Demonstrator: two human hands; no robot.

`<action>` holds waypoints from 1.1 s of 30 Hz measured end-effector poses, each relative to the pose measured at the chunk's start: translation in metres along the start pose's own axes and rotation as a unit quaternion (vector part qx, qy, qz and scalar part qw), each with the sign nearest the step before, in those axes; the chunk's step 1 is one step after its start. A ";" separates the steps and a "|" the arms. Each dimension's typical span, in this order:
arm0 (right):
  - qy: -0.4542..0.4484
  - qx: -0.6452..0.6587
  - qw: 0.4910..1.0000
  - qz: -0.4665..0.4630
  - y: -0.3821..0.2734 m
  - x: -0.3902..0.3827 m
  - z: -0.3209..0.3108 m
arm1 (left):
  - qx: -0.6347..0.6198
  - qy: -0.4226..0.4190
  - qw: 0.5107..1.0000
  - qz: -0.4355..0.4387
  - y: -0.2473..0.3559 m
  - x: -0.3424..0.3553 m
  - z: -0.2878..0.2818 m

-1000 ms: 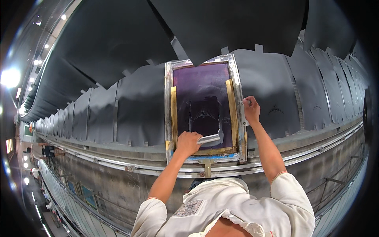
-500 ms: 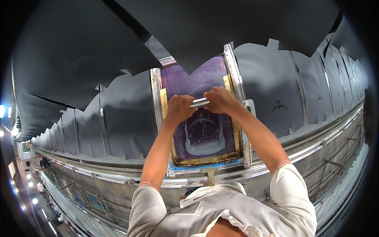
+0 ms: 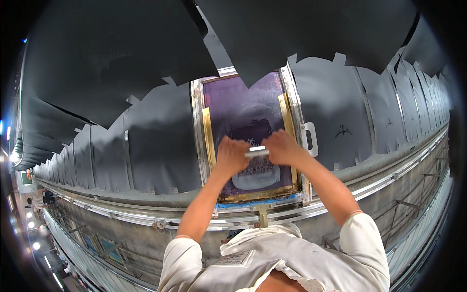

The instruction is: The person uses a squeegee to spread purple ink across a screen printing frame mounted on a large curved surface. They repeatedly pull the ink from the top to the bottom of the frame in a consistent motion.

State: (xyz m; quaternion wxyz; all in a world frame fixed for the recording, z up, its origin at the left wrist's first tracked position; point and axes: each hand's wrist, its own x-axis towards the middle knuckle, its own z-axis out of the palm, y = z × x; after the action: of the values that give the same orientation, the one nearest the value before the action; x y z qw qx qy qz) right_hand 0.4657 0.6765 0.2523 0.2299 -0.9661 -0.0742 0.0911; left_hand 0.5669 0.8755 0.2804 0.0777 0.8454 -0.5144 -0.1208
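Note:
A purple-meshed screen-printing frame (image 3: pixel 197 113) with metal sides lies on the long table in front of me. My left hand (image 3: pixel 233 155) and my right hand (image 3: pixel 284 147) are closed on a metal-backed squeegee (image 3: pixel 257 152), one at each end. It sits across the lower half of the purple mesh (image 3: pixel 243 95). My fingers hide most of the squeegee, and its blade does not show. Between the squeegee and the frame's near edge, a pale ink-like film (image 3: pixel 256 181) covers the mesh, and part of a curved design shows around my hands.
Dark sheets (image 3: pixel 160 146) line the table on both sides, and some to the right (image 3: pixel 343 131) bear a printed arc. More dark sheets (image 3: pixel 311 29) hang above the far side. A white handle (image 3: pixel 311 139) juts from the frame's right side. A metal rail (image 3: pixel 146 214) runs along the near edge.
Both hands have drawn the squeegee over the mesh toward me, from about its middle to its lower half. More of the far mesh is uncovered, with a dark wet-looking patch behind the squeegee.

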 end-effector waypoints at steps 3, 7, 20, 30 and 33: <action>-0.013 0.033 0.999 0.034 0.029 0.049 -0.021 | 0.007 0.026 1.000 0.006 -0.036 0.048 -0.005; -0.017 0.053 0.997 0.048 0.044 0.072 -0.023 | -0.020 0.020 0.999 -0.023 -0.050 0.067 -0.003; 0.047 0.158 0.986 0.013 -0.042 -0.067 0.026 | -0.044 0.026 0.998 -0.024 0.040 -0.076 0.029; 0.318 0.258 0.808 0.424 0.094 -0.056 0.027 | -0.029 0.037 0.998 -0.033 -0.029 0.037 -0.002; 0.384 0.268 0.803 0.370 0.097 -0.055 0.044 | -0.110 0.070 0.991 -0.028 -0.028 0.041 0.002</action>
State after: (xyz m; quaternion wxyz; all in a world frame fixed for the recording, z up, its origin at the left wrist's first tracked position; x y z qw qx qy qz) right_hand 0.4133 0.5996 0.1769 0.4379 -0.7766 0.4100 -0.1926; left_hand 0.6084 0.8524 0.2658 0.2027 0.8520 -0.4678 -0.1190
